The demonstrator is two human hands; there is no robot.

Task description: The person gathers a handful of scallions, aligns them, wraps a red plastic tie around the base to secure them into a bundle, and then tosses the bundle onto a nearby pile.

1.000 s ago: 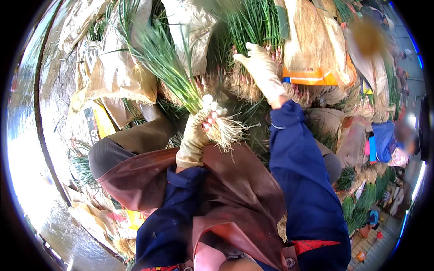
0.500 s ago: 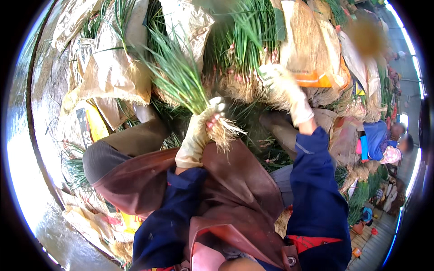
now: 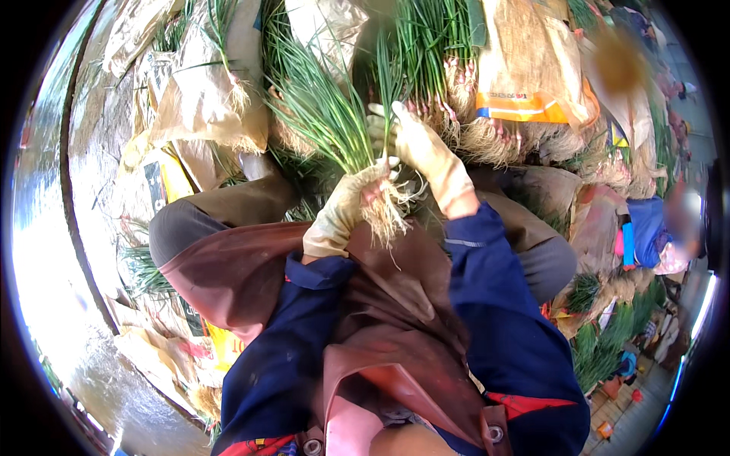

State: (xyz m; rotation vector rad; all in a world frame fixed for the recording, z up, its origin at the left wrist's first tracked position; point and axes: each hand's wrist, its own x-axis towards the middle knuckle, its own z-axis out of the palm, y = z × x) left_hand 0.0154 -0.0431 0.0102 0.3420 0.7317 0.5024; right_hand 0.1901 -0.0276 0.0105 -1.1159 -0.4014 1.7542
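In its pale glove, my left hand (image 3: 338, 216) is closed around a bunch of spring onions (image 3: 334, 125) over my lap. The green leaves fan up and to the left; pinkish bulbs and pale stringy roots stick out below the fist. My right hand (image 3: 433, 159), also gloved, is just right of the bunch, thumb and fingers closed on a thin spring onion (image 3: 388, 68) whose leaves point away from me. Its lower end runs close beside the held bunch. Past my right hand lies a pile of spring onions (image 3: 430, 61), bulbs and roots toward me.
Woven sacks (image 3: 525, 61) cover more spring onions at the far right, and another sack (image 3: 209, 99) lies at the far left with a single spring onion (image 3: 228, 64) on it. A brown apron (image 3: 411, 266) covers my lap. A person in blue (image 3: 648, 228) sits far right.
My right hand has come from the pile leftward to the bunch, bringing a spring onion. My left hand still grips the bunch, slightly shifted. The whole view has shifted a little.
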